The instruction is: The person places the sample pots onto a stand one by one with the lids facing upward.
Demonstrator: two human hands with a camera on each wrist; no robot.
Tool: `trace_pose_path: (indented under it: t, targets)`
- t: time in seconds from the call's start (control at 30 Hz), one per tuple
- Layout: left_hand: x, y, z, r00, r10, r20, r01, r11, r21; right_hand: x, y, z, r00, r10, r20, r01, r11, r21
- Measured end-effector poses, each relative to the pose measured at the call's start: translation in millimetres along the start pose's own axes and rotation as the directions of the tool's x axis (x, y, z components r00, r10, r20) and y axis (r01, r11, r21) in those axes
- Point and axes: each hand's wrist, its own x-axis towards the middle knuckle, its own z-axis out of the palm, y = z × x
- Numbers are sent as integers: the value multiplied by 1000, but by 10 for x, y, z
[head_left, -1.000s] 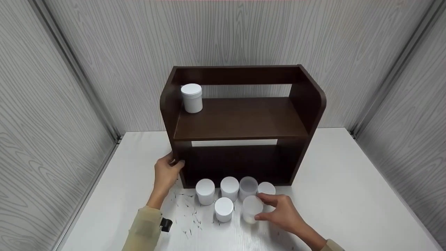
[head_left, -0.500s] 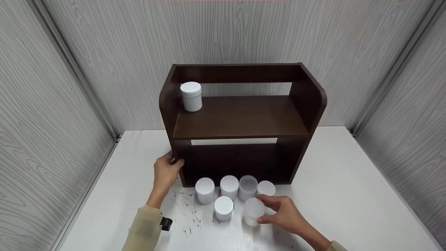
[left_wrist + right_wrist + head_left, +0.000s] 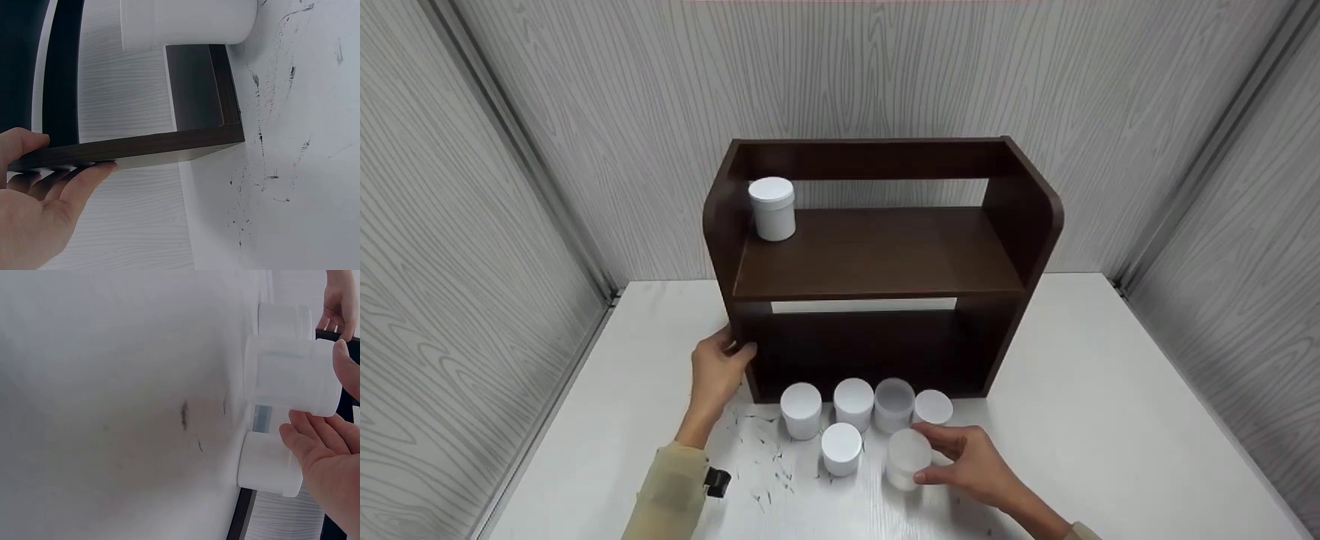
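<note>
My left hand (image 3: 716,373) grips the left side panel of a dark brown two-tier shelf (image 3: 877,255); in the left wrist view its thumb and fingers (image 3: 90,185) lie on opposite faces of the panel. A translucent jar (image 3: 907,463) is held upright between the thumb and fingers of my right hand (image 3: 975,463), in front of the shelf. Behind it stand another translucent jar (image 3: 894,405) and a white jar (image 3: 934,406). Further left are three more white jars, one (image 3: 841,448) nearer me. In the right wrist view the held jar (image 3: 292,377) seems to be at tabletop level.
One white lidded jar (image 3: 772,210) stands at the left end of the upper tier. The white tabletop (image 3: 1110,420) has dark scuff marks left of the jars. Grey wood-grain walls (image 3: 870,67) enclose the back and both sides.
My right hand and the translucent jar have shifted slightly right and toward me, away from the jars behind. The left hand keeps its place on the shelf panel.
</note>
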Motion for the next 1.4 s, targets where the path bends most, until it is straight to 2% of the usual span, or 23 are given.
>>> trace_pose_path:
  t: [0.2,0.53,0.83,1.1,1.4]
  targets:
    - [15,6,-1,1000,-9,-12,9,1000,10,23,-10,10,1000,-1,4,1,1000,8]
    - [1,-9,13,1000,19,-23,-19,1000,7,-13,18,-1,1000,3,-1,-3,1000,-8]
    - [2,2,9,1000,5,-15,-5,1000,8,-18,20,-9,1000,7,-4,-7,1000,0]
    - [4,1,0,1000,0,14,0,1000,1,-21,26,-15,1000,25,13,-26,997,75]
    - [0,-8,8,1000,2,11,-1,1000,-17,-20,62,-6,1000,17,-3,-17,999,49]
